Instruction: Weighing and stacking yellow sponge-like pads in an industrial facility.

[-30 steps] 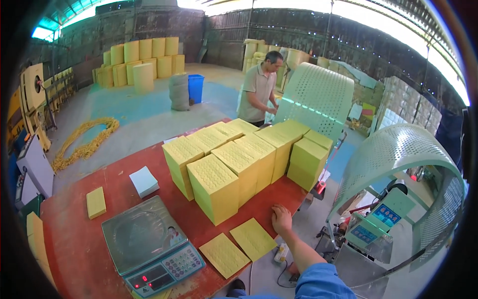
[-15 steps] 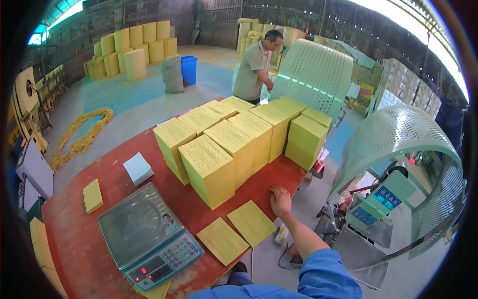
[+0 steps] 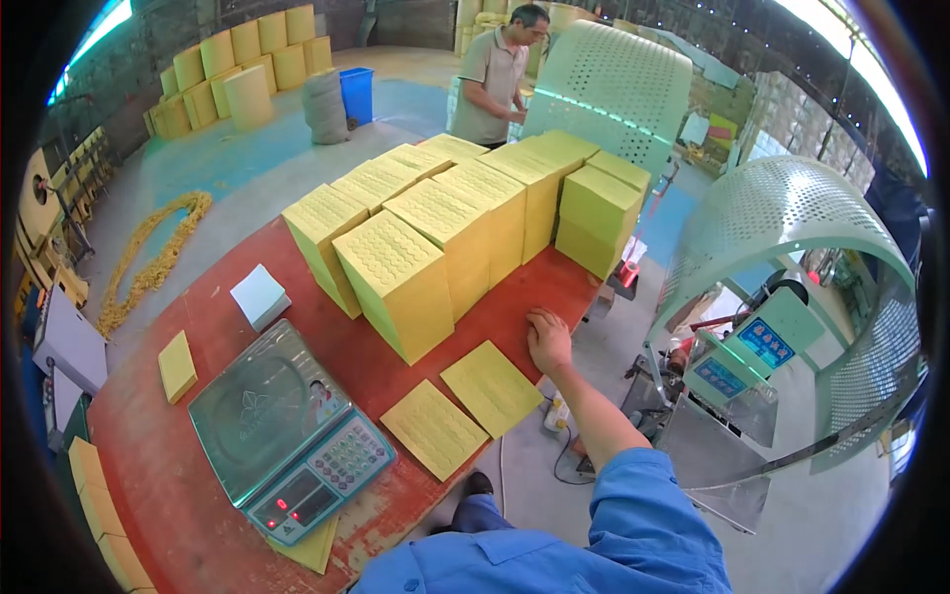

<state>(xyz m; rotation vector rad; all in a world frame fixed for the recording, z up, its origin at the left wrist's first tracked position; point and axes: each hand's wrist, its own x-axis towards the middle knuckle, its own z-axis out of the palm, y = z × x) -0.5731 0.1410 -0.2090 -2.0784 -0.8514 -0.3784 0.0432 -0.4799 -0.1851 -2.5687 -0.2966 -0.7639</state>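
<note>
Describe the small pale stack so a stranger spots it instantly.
Start at the big red table and find the scale on it. Just past the scale's far end, toward the tall yellow blocks, sits a small stack. Its pale blue-white top sets it apart from the yellow blocks.

Yellow blocks, their tops lined with wavy rows, glow before me against a red table scuffed pale at its edge; a yellow sheet carries a similar ripple. Red digits light a silver-plated scale trimmed in teal, and a small stack shows pale blue. I see a plain blue sleeve, a beige shirt, a bright blue bin and a pale-green drum dotted with holes.
</note>
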